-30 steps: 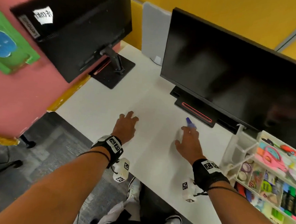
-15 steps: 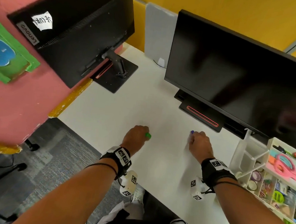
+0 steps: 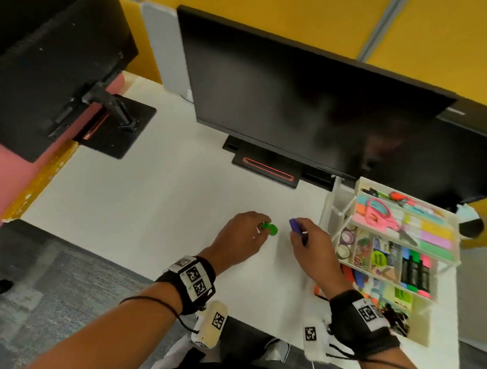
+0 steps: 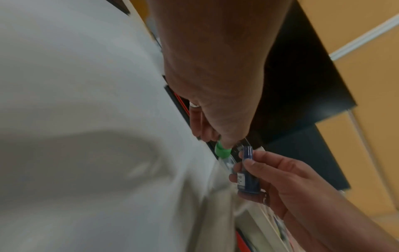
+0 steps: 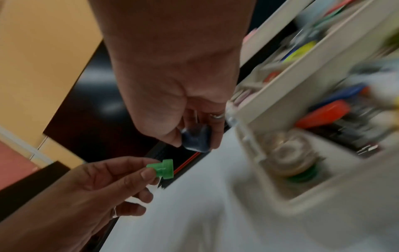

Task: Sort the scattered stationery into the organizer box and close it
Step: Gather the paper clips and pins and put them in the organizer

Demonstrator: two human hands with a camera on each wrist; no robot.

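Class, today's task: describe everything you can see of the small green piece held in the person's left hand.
The green piece is small, translucent green plastic by its look, shaped like a stepped cap: a wider round end and a narrower stub. The left hand pinches the stub between thumb and fingertips, the wide end pointing away toward the right hand. It is held above the white desk, touching nothing but those fingers, close to but apart from the blue tube the right hand grips.

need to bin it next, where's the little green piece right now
Head view: the green piece is pinched in the left hand above the desk, left of the right hand's blue tube.
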